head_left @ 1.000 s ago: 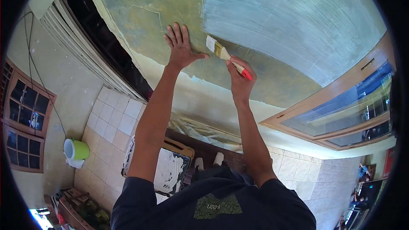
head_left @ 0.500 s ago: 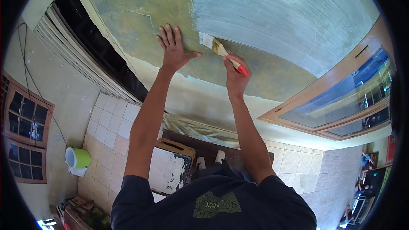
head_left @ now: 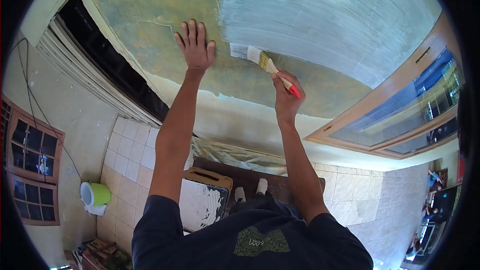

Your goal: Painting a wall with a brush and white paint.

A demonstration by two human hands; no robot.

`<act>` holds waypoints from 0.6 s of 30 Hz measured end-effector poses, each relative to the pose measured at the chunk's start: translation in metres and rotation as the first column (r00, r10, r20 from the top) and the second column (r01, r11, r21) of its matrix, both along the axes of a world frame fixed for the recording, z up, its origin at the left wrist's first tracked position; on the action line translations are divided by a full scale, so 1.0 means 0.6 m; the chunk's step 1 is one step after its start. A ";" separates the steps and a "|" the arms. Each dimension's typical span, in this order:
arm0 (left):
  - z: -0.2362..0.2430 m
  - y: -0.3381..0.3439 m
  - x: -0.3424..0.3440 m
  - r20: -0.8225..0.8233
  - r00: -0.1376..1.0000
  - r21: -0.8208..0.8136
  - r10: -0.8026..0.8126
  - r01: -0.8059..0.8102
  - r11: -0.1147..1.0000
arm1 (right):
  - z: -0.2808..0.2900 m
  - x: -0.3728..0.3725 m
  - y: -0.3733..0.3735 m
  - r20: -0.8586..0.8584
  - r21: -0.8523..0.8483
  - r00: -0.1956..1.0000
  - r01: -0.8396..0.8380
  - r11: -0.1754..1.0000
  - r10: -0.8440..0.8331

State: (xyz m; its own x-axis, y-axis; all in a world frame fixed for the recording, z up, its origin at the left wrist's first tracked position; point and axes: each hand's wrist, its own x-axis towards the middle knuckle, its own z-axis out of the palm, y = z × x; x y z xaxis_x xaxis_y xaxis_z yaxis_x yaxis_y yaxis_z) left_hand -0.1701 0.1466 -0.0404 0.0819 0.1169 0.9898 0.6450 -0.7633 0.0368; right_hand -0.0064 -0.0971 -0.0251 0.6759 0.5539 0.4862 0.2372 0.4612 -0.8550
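My right hand (head_left: pixel 289 95) grips a flat paintbrush (head_left: pixel 270 66) by its pale handle, which ends in red. The white-coated bristles touch the wall at the lower edge of a pale whitish-blue painted area (head_left: pixel 305 15). To the left and below that area, the wall surface (head_left: pixel 135 15) is a mottled olive green with a thin crack line. My left hand (head_left: pixel 196 47) lies flat on this green part with its fingers spread, left of the brush, holding nothing.
A wood-framed window (head_left: pixel 390 115) juts out at the right. Below me, a paint tray (head_left: pixel 200 201) smeared with white stands beside my feet on a dark bench (head_left: pixel 275 184). Crumpled plastic sheeting (head_left: pixel 230 154) lies along the wall's foot. A green bucket (head_left: pixel 101 194) sits at left; people appear far right.
The brush and my right hand have shifted to the right along the painted edge, leaving a white stroke behind. My left hand's thumb has drawn in closer to its fingers.
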 end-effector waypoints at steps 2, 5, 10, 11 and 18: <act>0.002 0.007 0.000 0.004 1.000 0.015 0.001 -0.001 1.000 | -0.004 0.010 -0.003 0.002 -0.003 1.000 -0.001 1.000 0.001; -0.003 0.013 0.003 0.021 1.000 0.032 -0.004 0.003 0.999 | -0.009 0.021 -0.019 0.007 0.032 0.999 0.051 0.998 -0.051; -0.013 0.040 -0.021 0.023 1.000 0.031 0.022 -0.022 0.999 | -0.016 -0.008 -0.045 0.065 0.015 0.979 0.192 0.981 -0.193; -0.015 0.043 -0.024 0.020 1.000 0.040 0.022 -0.023 0.999 | -0.015 -0.021 -0.040 0.104 0.028 0.978 0.177 0.984 -0.179; -0.018 0.057 -0.018 0.024 1.000 0.032 0.016 -0.017 0.999 | 0.005 -0.085 0.073 0.021 0.018 0.994 -0.105 0.994 0.105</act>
State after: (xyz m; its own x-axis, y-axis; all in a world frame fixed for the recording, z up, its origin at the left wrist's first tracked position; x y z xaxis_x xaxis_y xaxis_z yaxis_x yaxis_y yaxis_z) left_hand -0.1807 0.1808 -0.0513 0.0568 0.0859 0.9947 0.6570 -0.7534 0.0275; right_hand -0.0575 -0.0535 -0.0221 0.6042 0.6117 0.5107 0.2037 0.5010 -0.8411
